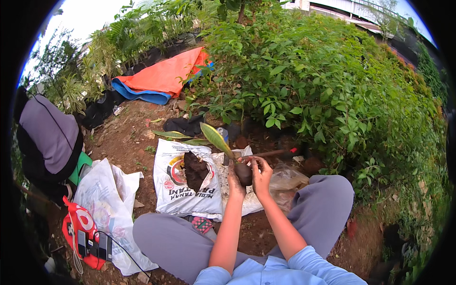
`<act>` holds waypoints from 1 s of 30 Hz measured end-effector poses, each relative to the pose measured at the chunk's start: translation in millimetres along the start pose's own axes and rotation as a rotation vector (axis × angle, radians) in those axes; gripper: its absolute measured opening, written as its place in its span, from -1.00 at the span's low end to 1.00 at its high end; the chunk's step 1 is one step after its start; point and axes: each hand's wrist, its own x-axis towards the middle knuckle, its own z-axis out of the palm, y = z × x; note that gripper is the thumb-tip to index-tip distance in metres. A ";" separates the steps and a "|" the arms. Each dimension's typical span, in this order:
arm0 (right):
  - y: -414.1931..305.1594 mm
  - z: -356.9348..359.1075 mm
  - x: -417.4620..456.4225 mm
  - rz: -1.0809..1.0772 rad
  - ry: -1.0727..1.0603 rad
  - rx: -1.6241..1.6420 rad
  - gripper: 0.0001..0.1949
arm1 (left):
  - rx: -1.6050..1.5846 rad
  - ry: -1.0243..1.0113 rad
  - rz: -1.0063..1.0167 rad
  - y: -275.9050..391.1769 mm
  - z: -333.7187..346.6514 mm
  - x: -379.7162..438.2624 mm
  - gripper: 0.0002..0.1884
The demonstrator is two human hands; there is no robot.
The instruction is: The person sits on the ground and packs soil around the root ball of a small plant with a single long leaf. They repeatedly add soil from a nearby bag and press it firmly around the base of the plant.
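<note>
A variegated snake plant leaf (216, 139) rises, tilted to the left, from a rounded ball of dark soil (243, 174). My left hand (236, 181) cups the ball's left side near the base of the leaf. On the opposite side, the bent fingers of my right hand (262, 174) press against the soil. Both hands are smeared with dirt. Just left of them lies a white printed sack (167, 199), torn at the top, with dark potting soil (195, 171) showing in the hole. Loose snake plant leaves (172, 134) rest on the ground behind the sack.
A wooden handle with a red tip (274, 153) and a clear plastic bag (286, 181) lie beyond my right hand. A can (223, 134) stands behind. At left are another white sack (107, 199), a red pouch (80, 228) with cabled devices, and a seated person (50, 135).
</note>
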 end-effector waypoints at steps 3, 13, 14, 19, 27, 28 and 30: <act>1.6 -7.7 -5.1 -0.118 0.075 -0.168 -0.77 | -0.148 -0.237 -0.077 2.4 3.1 2.5 -0.49; 59.3 9.3 -4.3 0.480 -0.039 0.458 -0.75 | 0.582 0.111 0.193 -10.1 -21.6 30.0 -0.52; 70.3 11.6 -0.7 0.499 -0.017 0.417 -0.74 | 0.544 0.203 0.117 -13.3 -25.4 31.6 -0.53; 124.6 30.0 3.7 0.385 -0.031 0.397 -0.67 | 0.644 0.231 0.026 -22.0 -77.0 69.6 -0.33; 257.3 48.0 -7.9 0.629 -0.207 0.182 -0.71 | 0.456 0.528 0.014 -80.2 -164.7 113.9 -0.36; 270.1 49.0 -12.4 0.606 -0.223 0.125 -0.69 | 0.528 0.513 -0.008 -87.1 -175.7 114.8 -0.34; 288.3 45.1 -23.0 0.709 -0.189 0.092 -0.64 | 0.668 0.486 -0.052 -99.5 -198.0 115.6 -0.31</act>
